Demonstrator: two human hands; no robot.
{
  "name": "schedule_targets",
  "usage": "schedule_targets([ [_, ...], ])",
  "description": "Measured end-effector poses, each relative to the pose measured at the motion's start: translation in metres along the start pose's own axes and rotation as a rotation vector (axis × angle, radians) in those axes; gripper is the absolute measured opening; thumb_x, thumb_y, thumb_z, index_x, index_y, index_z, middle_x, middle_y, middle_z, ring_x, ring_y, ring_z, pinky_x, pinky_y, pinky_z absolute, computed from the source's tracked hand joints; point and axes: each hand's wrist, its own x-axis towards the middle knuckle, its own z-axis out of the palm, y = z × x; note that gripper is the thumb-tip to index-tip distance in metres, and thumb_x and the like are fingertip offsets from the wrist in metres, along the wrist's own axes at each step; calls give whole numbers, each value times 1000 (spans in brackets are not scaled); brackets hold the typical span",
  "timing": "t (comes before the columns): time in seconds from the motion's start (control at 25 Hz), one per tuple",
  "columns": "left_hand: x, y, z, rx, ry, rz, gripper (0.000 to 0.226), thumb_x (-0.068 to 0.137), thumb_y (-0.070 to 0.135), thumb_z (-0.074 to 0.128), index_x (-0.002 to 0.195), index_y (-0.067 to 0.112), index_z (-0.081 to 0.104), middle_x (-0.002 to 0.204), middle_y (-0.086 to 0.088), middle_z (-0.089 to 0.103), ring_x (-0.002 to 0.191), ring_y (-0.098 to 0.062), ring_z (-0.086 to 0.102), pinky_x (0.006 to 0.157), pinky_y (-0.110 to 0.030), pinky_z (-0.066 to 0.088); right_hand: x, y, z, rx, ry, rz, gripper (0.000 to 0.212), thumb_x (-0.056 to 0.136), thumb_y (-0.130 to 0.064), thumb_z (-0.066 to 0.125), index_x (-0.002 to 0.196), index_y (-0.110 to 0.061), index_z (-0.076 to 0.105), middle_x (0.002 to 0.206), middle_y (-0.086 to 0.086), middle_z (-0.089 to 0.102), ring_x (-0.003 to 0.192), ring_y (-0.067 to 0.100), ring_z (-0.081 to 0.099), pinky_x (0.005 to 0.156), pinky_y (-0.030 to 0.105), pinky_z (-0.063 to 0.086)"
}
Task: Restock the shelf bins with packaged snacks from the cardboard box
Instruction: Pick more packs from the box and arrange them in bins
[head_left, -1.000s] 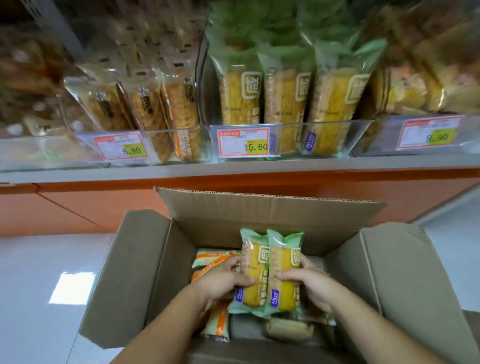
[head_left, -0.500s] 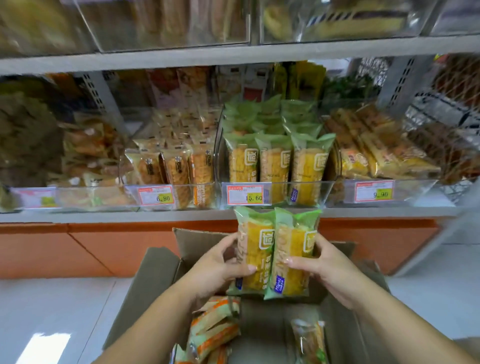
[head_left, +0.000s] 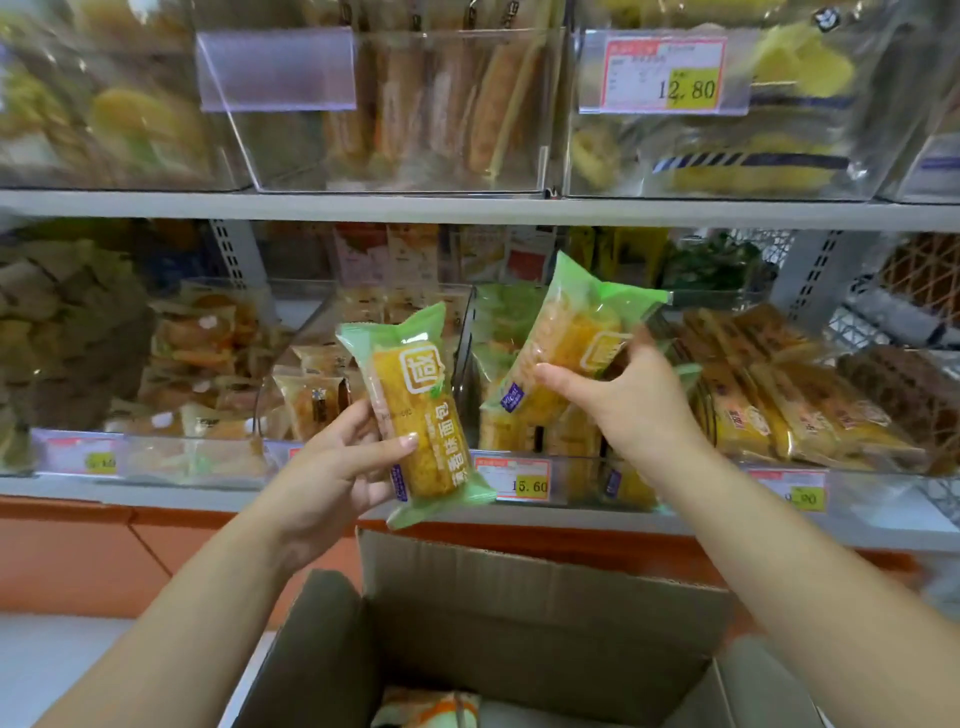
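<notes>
**Change.** Half a second ago the two packets were pressed side by side between both hands, low over the cardboard box (head_left: 519, 597). They are now separated, one per hand, and both are raised to shelf height. The lift out of the box appears complete. The step in hand is judged to be placement into the bin.

**Left hand.** The left hand (head_left: 337, 467) grips the left packet (head_left: 415, 415) by its lower half. The thumb lies across the printed front and the fingers are curled behind. The packet stands nearly upright, its top leaning slightly left. It hangs in front of the shelf edge (head_left: 208, 493), above the far flap of the box and left of the 15.60 price tag (head_left: 511, 478). It is not yet over any bin.

**Right hand.** The right hand (head_left: 623, 405) holds the right packet (head_left: 571, 332), with the thumb at the lower left edge and the fingers wrapped behind the body. This packet is higher, its top leaning right. It sits at the mouth of the clear bin (head_left: 576, 480), which holds matching green packets. Contact with that stock cannot be confirmed.

**Remaining stock.** One orange-striped packet (head_left: 426, 709) shows at the bottom of the box.
</notes>
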Motion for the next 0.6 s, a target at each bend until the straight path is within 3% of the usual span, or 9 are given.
schedule_targets([
  [0.08,6,-4,-4,23,-9,-46,58,77,5,68,132,19,55,123,-6,69,116,-24,65,103,-49,46,7,10,22,-161,-77,51,55,70,-46,82,110,-27,50,102,-16,61,90,2,59,77,18,45],
  [0.2,13,-8,-5,19,-28,-79,61,76,2,70,132,19,52,121,-6,70,114,-24,66,103,-49,46,22,21,37,-327,-115,95,68,65,-55,81,118,-23,52,113,-7,63,104,14,60,90,32,50],
  [0.32,15,-8,-7,13,-36,-95,59,77,3,71,130,22,54,119,-6,71,112,-24,67,103,-50,46,35,18,35,-387,-249,114,69,59,-62,79,116,-29,60,108,-13,68,101,9,63,88,29,52],
  [0.44,16,-7,-9,2,-51,-100,54,79,6,66,129,21,55,118,-6,71,111,-23,67,99,-46,49,36,15,33,-367,-356,119,53,66,-51,82,113,-32,63,104,-15,69,97,5,63,79,20,48],
  [0.6,20,-11,-8,-25,-131,-114,54,82,9,72,132,19,55,122,-10,69,114,-27,66,93,-44,56,30,26,39,-377,-349,159,79,68,-44,83,132,-27,42,121,-11,61,109,11,58,95,29,47],
])
